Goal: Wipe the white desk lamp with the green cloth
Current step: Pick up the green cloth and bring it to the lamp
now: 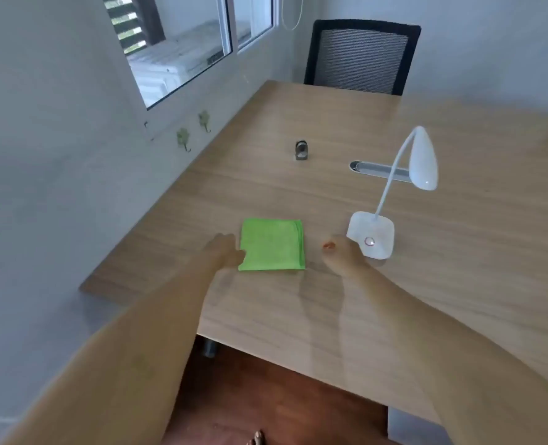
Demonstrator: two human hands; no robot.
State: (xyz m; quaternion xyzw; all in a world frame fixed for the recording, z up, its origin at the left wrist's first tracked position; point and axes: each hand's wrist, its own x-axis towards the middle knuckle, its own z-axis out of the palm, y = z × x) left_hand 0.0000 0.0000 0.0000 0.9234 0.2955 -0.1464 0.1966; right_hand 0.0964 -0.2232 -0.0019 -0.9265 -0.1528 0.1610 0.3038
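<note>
A folded green cloth (272, 245) lies flat on the wooden desk (330, 300). To its right stands the white desk lamp (371, 234), with a square base, a thin curved neck and a drooping head (423, 159). My left hand (226, 252) is at the cloth's left edge, its fingertips touching the edge, blurred. My right hand (340, 255) hovers between the cloth and the lamp's base, close to the base's left corner, holding nothing. Both hands are blurred, so their fingers are hard to make out.
A small dark metal object (301, 150) stands farther back on the desk. A grey cable slot (377, 170) lies behind the lamp's neck. A black mesh chair (361, 57) is at the far end. Wall and window run along the left.
</note>
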